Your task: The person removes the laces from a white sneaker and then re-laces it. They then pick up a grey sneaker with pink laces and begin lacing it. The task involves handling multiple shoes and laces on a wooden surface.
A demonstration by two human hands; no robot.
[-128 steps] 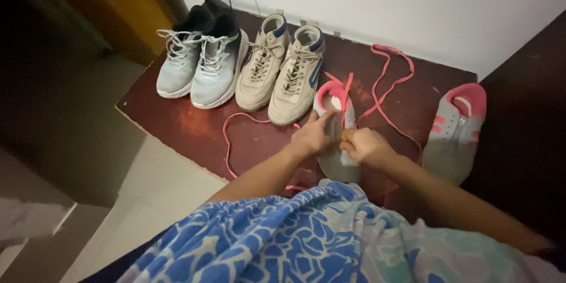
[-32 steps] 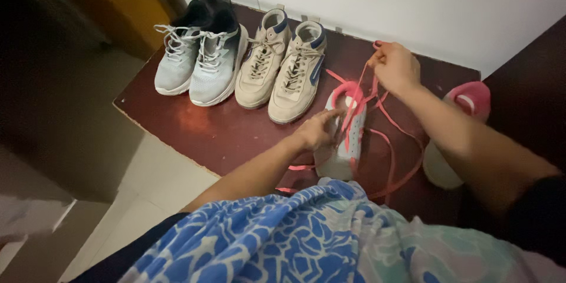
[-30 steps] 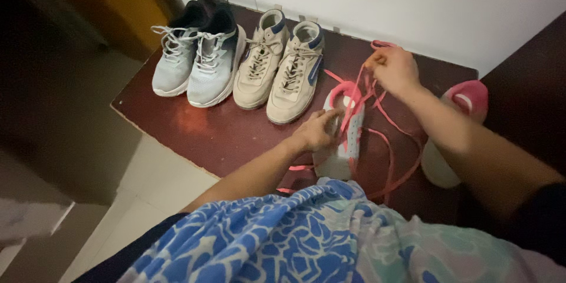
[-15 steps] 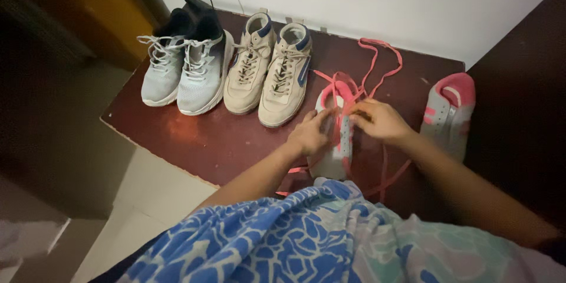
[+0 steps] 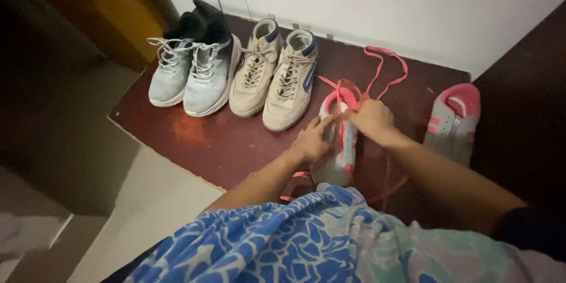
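A grey sneaker with pink lining stands on a dark red low platform, toe toward me. My left hand rests on its left side and holds it steady. My right hand is pinched on the pink lace at the top of the shoe's eyelets. Loose lace loops lie behind the shoe and trail down its right side. The matching grey and pink sneaker lies apart at the right.
A pair of beige sneakers and a pair of light grey and black sneakers stand in a row at the back left. A white wall runs behind. Pale tiled floor lies below the platform's front edge. Dark furniture stands at the right.
My right hand came back from the far raised position, pulling lace, down to the shoe's eyelets. My left hand stayed on the shoe. The camera shifted slightly.
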